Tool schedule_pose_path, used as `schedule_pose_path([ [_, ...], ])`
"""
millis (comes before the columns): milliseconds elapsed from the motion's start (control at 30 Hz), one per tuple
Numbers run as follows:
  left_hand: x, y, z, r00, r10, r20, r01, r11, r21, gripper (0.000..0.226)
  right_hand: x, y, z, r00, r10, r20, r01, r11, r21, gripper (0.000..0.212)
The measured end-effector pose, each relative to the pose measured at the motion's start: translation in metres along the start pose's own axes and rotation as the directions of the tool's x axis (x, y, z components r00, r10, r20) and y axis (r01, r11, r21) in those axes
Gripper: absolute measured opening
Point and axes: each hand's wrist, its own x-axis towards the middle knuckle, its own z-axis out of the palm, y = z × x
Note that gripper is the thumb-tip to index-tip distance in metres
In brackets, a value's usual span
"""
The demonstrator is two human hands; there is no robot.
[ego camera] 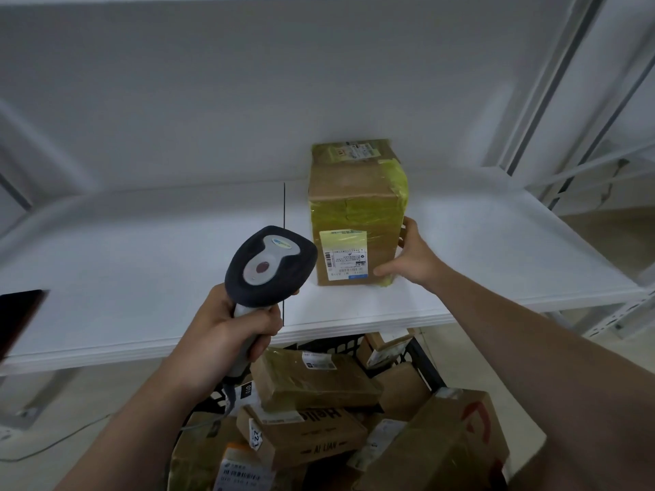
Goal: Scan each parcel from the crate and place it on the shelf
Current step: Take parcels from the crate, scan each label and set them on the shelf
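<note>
A brown cardboard parcel (pixel 356 207), bound in yellow-green tape, is stood upright on the white shelf (pixel 141 271), a little right of the frame's centre. A white label (pixel 345 255) is seen on its near face; the print is too small to be read. The parcel is grasped at its lower right corner by the right hand (pixel 411 258). The thumb is laid across the near face beside the label, while the fingers are curled round the right side, where their tips are hidden by the box. The right forearm is stretched in from the lower right of the frame.

Left of the parcel and nearer the camera, a grey and black scanner (pixel 271 264) is held up by the left hand (pixel 230 334). Its handle is clenched in the curled fingers, and its head is tilted toward the shelf, so its window is turned away from view. A cord (pixel 229 398) is seen below the handle and is lost among the boxes.

Under the shelf's front edge, in the lower middle of the frame, a black crate (pixel 340 346) is filled with other parcels (pixel 312 380), piled at angles. Its walls are mostly covered by them and by both arms. A dark object (pixel 17 317) is cut off at the left edge and cannot be identified.
</note>
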Motion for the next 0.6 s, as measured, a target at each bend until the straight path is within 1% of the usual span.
schedule_pose_path([
  [100, 0.001, 0.0, 0.0, 1.0, -0.016, 0.002, 0.016, 1.0, 0.025, 0.061, 0.002, 0.003, 0.004, 0.996, 0.033, 0.083, -0.027, 0.997, -0.075, 0.12],
  [133, 0.0, 0.0, 0.0, 1.0, -0.022, -0.001, 0.022, 0.999, 0.027, 0.06, 0.002, 0.002, 0.006, 0.995, 0.038, 0.088, -0.029, 0.994, -0.107, 0.123],
  [233, -0.001, -0.001, 0.001, 0.999, -0.037, -0.007, 0.037, 0.999, 0.023, 0.059, 0.011, 0.006, 0.011, 0.994, 0.064, 0.084, -0.05, 0.987, -0.156, 0.15],
  [267, -0.001, -0.001, 0.001, 0.999, -0.039, -0.006, 0.039, 0.999, 0.026, 0.059, 0.015, 0.012, 0.013, 0.992, 0.073, 0.099, -0.055, 0.984, -0.171, 0.152],
  [333, -0.001, -0.003, 0.0, 0.999, -0.042, -0.003, 0.042, 0.999, 0.031, 0.06, 0.014, 0.015, 0.02, 0.986, 0.08, 0.146, -0.051, 0.98, -0.193, 0.144],
  [367, -0.001, -0.004, 0.0, 0.999, -0.044, -0.006, 0.044, 0.999, 0.03, 0.061, 0.01, 0.016, 0.024, 0.985, 0.088, 0.147, -0.055, 0.976, -0.213, 0.14],
  [433, -0.001, -0.006, -0.001, 0.999, -0.049, -0.014, 0.049, 0.998, 0.028, 0.062, 0.007, 0.015, 0.028, 0.987, 0.109, 0.116, -0.077, 0.965, -0.25, 0.132],
  [500, 0.0, -0.006, -0.001, 0.999, -0.047, -0.014, 0.048, 0.999, 0.02, 0.062, 0.008, 0.015, 0.027, 0.99, 0.106, 0.093, -0.081, 0.968, -0.237, 0.124],
  [600, 0.0, -0.005, 0.0, 0.999, -0.041, -0.007, 0.041, 0.999, 0.006, 0.061, 0.004, 0.004, 0.027, 0.991, 0.089, 0.095, -0.069, 0.978, -0.196, 0.124],
])
